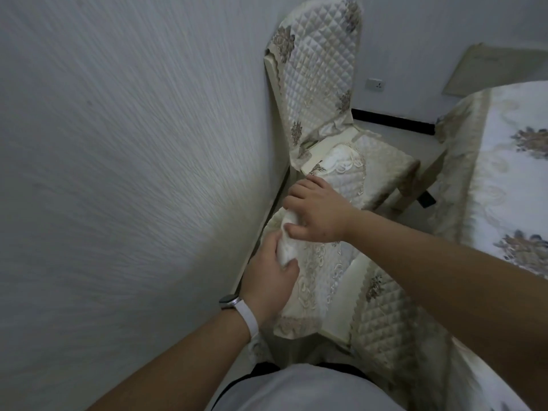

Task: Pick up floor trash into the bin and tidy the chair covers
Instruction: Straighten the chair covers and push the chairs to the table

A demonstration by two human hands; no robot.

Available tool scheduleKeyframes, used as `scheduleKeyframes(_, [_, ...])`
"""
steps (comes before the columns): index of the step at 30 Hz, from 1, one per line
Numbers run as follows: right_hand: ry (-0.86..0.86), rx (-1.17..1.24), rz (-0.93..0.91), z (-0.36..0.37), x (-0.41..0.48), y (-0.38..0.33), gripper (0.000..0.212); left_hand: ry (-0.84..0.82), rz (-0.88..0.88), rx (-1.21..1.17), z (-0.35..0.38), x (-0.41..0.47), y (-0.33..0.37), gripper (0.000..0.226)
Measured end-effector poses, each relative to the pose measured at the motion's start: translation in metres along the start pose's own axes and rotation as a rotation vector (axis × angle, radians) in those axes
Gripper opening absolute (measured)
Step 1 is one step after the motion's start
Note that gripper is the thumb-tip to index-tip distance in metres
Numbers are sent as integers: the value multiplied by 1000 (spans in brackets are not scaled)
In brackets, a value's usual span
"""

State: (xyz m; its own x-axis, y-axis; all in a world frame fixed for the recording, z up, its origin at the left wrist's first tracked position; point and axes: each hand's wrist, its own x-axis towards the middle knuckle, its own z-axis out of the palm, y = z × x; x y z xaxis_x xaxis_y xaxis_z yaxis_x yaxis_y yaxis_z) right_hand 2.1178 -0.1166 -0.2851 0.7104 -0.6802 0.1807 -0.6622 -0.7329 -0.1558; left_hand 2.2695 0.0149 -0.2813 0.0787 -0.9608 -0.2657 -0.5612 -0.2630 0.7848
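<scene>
A cream quilted chair cover [323, 271] with embroidered trim lies over the near chair's top, right below me. My left hand [271, 280], with a white watch band on its wrist, grips the cover's bunched white edge from the left. My right hand [315, 213] presses and pinches the same bunched edge from above. A second chair [370, 170] stands further back against the wall. Its backrest cover [320, 66] is quilted with floral patches and sits slightly askew. No floor trash or bin is in view.
A white textured wall [118, 173] runs close along the left. A table with a cream floral tablecloth [510, 179] fills the right side. A wall socket [374, 83] and black skirting [391, 120] sit at the back. A narrow strip of floor lies between chairs and table.
</scene>
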Motion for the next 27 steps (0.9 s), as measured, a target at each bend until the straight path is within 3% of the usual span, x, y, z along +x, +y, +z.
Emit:
scheduleKeyframes(6, [-30,-15,60,-15,-32,22,48,-80,48,-42,26,4,13,54])
scheduleKeyframes(13, [1,32,111,-21,-73,27,47,-178,131,-41,45,1,20,43])
scheduleKeyframes(21, [-24,104,310,-21,-88,10,56,-267,244,-92,29,20,13,26])
scheduleKeyframes(24, [-5,125,411,-17,-91,1,58,-272,354,-56,16,47,13,22])
scheduleKeyframes(27, [30,139,557,-14,-95,-11,62,-318,666,151,10,89,14,33])
